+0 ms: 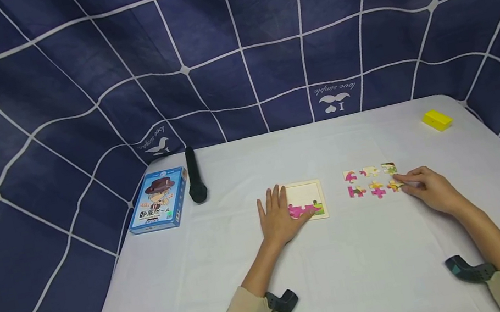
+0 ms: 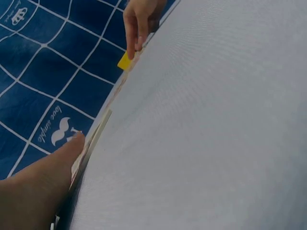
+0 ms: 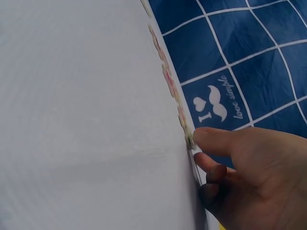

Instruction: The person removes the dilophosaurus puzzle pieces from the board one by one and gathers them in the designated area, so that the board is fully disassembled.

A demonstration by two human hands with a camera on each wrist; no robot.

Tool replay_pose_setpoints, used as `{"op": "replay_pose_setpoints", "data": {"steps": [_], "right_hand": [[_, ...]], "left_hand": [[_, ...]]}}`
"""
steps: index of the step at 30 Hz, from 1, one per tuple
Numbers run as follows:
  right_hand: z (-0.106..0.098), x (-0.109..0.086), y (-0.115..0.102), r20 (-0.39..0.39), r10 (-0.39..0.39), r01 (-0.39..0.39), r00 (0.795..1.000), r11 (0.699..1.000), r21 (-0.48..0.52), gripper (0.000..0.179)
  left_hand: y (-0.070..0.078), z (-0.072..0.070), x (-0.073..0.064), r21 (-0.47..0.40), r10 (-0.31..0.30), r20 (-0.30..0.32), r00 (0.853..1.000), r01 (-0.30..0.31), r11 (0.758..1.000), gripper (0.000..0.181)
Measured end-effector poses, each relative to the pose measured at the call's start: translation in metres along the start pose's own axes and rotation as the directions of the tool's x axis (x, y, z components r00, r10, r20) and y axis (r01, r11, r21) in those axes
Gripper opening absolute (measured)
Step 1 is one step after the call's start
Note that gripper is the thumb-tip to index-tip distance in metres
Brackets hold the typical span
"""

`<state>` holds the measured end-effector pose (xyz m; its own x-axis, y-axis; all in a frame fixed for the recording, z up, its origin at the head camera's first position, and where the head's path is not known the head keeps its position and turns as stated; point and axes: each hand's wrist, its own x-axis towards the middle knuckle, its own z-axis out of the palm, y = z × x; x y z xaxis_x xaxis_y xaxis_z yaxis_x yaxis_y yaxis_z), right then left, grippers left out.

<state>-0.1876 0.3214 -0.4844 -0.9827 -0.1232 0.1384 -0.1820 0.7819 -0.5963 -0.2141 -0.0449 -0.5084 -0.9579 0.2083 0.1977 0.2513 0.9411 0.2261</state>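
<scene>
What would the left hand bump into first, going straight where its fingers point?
Likely the blue backdrop; the tabletop ahead of the left hand looks free, though depth is unclear.

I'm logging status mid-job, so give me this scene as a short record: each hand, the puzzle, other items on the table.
left hand: fingers spread, resting on the tray's left part
right hand: fingertips at the rightmost loose pieces; grip unclear
puzzle tray: pink section along the bottom, bare above
loose pieces: six, two rows of three, right of the tray
far left: blue box, dark microphone-shaped object beside it
far right: yellow block
</scene>
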Motion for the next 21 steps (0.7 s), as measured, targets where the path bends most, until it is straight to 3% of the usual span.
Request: {"op": "replay_pose_setpoints", "data": {"steps": [6,11,15,21], "right_hand": [[-0.005,0.000,-0.013,-0.033,-0.045,0.046,0.998,0.999,0.021,0.034],[-0.001,0.007,-0.037,-0.081,-0.120,0.125,0.989,0.990,0.058,0.030],[0.014,0.017,-0.056,-0.121,-0.187,0.199,0.975,0.975,0.098,0.028],[0.050,0.031,-0.094,-0.153,-0.263,0.287,0.953,0.943,0.167,0.026]], "left_hand": [[-0.007,-0.006,0.002,-0.113,0.036,0.040,0.999,-0.032,0.993,0.104],[-0.023,-0.016,0.002,-0.264,0.109,0.109,0.988,-0.077,0.961,0.096],[-0.039,-0.024,0.003,-0.357,0.181,0.164,0.970,-0.113,0.927,0.085],[-0.058,-0.029,0.001,-0.382,0.268,0.180,0.946,-0.184,0.906,0.061]]}}
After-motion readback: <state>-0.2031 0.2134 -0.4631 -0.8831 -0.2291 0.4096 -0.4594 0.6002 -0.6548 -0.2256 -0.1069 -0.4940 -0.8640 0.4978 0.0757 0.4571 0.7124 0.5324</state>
